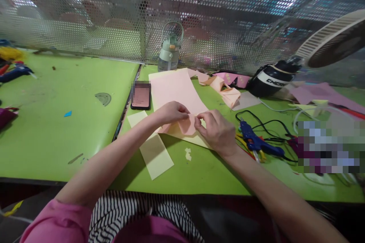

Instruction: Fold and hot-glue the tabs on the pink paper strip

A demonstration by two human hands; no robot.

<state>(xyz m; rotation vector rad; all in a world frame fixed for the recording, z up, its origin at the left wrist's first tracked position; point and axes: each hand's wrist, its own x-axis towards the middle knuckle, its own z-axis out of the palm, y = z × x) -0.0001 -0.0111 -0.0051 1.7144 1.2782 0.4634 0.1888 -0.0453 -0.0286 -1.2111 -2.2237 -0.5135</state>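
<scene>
Between my two hands is a small folded piece of pink paper (186, 126), its creases standing up off the sheets below. My left hand (172, 114) pinches its upper left edge, the thumb partly hidden. At its right end, my right hand (217, 129) grips the edge between thumb and forefinger. Under both hands lies a large pale pink sheet (173, 89), with a pale yellow sheet showing along its lower edge. A pale yellow paper strip (156, 155) lies below my left forearm.
A phone (141, 95) lies left of the sheets, a water bottle (169, 53) behind them. Folded paper pieces (221, 85) sit at the back right. Rightward are a blue glue gun (258, 140) with cables, a black bottle (270, 78) and a fan (336, 40). A protractor (103, 98) lies left.
</scene>
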